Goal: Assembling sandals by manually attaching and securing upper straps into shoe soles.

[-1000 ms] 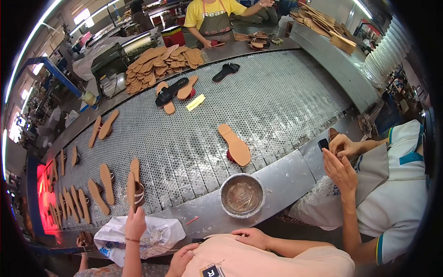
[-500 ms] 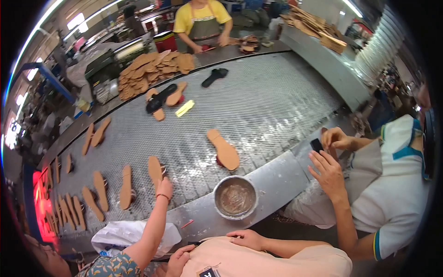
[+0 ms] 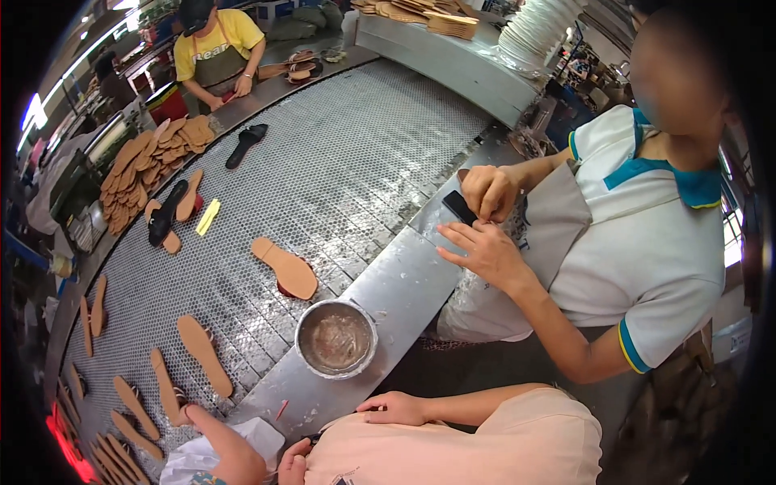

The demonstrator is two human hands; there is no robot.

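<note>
My right hand (image 3: 396, 408) lies against the front of the peach shirt (image 3: 453, 440), its fingers stretched out and nothing in them. At the lower edge my left hand (image 3: 294, 462) is partly cut off. Its fingers look curled next to a small dark thing (image 3: 314, 439) that I cannot make out. Beyond my hands stands a round metal bowl (image 3: 301, 347) with a cloudy residue inside, on the metal ledge (image 3: 404, 311). Nearest the bowl on the mesh conveyor is a tan-soled sandal (image 3: 284, 268), sole up, with a red part beneath it.
To the left, a co-worker's hand (image 3: 187, 414) touches a sandal (image 3: 164, 380) in a row of several. A person in a white shirt (image 3: 647, 234) at right handles a black strap-like piece (image 3: 459, 207). Another person in yellow (image 3: 218, 52) works across the conveyor (image 3: 347, 162), near piled soles (image 3: 153, 166).
The view has swung right, so the conveyor appears farther left. The co-worker's hand at left has let go of one sandal and moved to the neighbouring one. My hands keep their places at the shirt.
</note>
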